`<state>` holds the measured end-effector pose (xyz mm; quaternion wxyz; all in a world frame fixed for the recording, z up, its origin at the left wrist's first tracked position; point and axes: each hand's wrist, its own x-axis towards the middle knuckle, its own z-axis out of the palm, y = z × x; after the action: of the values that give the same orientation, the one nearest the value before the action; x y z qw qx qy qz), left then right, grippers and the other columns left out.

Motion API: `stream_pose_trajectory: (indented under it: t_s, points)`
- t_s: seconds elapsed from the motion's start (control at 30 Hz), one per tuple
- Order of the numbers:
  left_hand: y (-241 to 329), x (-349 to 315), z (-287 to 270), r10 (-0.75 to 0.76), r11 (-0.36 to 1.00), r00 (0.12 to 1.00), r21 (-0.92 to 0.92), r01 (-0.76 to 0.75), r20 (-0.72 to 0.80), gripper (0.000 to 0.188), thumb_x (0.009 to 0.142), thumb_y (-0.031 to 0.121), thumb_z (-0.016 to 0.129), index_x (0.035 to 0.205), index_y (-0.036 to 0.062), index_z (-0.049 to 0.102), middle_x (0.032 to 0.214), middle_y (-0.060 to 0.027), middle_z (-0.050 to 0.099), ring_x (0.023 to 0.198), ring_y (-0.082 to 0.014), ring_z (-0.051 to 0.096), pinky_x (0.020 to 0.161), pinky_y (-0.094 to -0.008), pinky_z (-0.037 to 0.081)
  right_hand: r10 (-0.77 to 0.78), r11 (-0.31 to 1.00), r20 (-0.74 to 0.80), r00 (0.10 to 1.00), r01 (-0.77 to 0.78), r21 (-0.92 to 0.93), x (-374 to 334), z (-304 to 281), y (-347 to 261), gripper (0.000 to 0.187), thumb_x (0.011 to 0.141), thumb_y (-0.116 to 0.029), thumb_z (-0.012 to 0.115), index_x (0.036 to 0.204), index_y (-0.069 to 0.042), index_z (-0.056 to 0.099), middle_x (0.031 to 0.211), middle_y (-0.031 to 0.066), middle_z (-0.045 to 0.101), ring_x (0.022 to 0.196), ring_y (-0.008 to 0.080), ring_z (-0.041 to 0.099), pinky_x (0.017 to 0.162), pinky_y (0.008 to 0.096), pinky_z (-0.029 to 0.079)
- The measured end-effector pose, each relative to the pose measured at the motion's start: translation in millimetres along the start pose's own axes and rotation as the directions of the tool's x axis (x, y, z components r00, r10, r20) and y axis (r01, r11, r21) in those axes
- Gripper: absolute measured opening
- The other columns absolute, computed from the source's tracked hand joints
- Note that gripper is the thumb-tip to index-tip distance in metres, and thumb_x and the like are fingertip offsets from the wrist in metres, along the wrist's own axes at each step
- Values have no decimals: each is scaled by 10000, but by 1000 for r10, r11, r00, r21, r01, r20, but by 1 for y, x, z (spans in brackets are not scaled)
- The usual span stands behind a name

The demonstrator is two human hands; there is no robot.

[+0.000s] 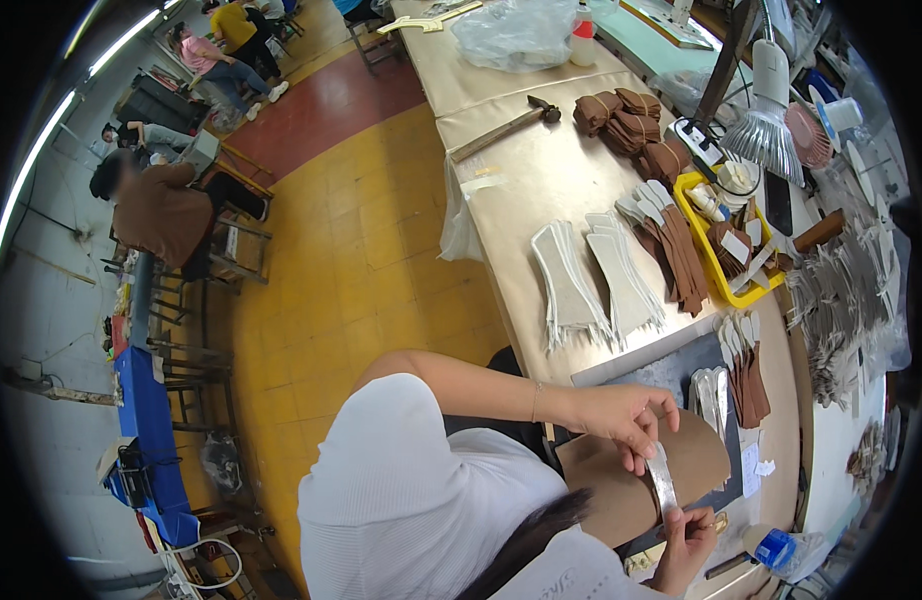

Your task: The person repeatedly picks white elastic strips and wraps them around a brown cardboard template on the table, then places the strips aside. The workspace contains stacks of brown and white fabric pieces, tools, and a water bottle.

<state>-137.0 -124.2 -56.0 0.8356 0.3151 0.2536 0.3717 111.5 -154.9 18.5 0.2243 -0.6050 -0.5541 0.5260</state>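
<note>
A narrow whitish strip [663, 478], shiny on its face, is stretched between my two hands over a brown rounded block or pad [603, 485]. My left hand [621, 418] has its fingers closed at the strip's far end. At the near end, the thumb and fingers of my right hand [684, 548] pinch the strip. Beside the block, a small stack of pale, shiny strips [711, 395] lies on a dark mat [671, 372]. Brown strips with pale ends [746, 375] lie just past it.
Fanned stacks of pale strips [569, 285], brown strips [671, 245], a hammer [506, 130] and banded brown bundles [631, 120] lie along the bench. Right of them are a yellow basket [751, 295] and a lamp [768, 130]. A plastic bottle [776, 550] lies near my right hand.
</note>
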Motion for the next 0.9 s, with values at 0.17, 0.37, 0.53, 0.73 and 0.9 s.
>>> stream_pose_trajectory:
  t_s: [0.17,0.37,0.53,0.73,0.9]
  points:
    - [4,-6,-6,-26,999,999,33,27,-36,388,841,-3,619,1158,1,396,811,-117,595,759,-222,683,636,-287,579,-93,996,-28,995,93,8,3,3,9,278,859,-231,674,754,-49,492,632,-5,523,553,54,478,502,181,379]
    - [-4,1,-17,-102,994,992,-55,98,-73,412,849,-19,611,1193,6,386,831,-151,648,759,-246,684,654,-294,585,-5,999,-7,1000,6,51,9,-7,14,187,777,-131,738,757,-20,589,636,-13,560,577,38,492,536,195,400]
    - [-10,9,-14,-158,987,977,-42,153,-146,444,823,-80,600,1204,10,391,843,-157,637,727,-262,680,633,-333,600,-8,991,32,999,4,134,-2,-26,33,183,765,-147,756,821,1,664,675,-26,575,633,40,509,572,184,405]
    - [-12,8,-20,-156,987,975,-53,150,-157,451,825,-96,580,1212,6,371,848,-168,636,704,-255,674,610,-323,593,18,977,77,997,-34,211,-6,-31,26,207,778,-167,748,878,7,697,726,-12,596,651,44,514,582,193,414]
    - [-16,5,-24,-123,991,983,-62,115,-139,468,820,-97,590,1213,11,360,858,-147,641,718,-258,678,625,-326,590,96,934,86,992,-120,336,-9,-22,30,199,796,-135,730,917,14,678,727,-22,589,643,28,505,558,175,398]
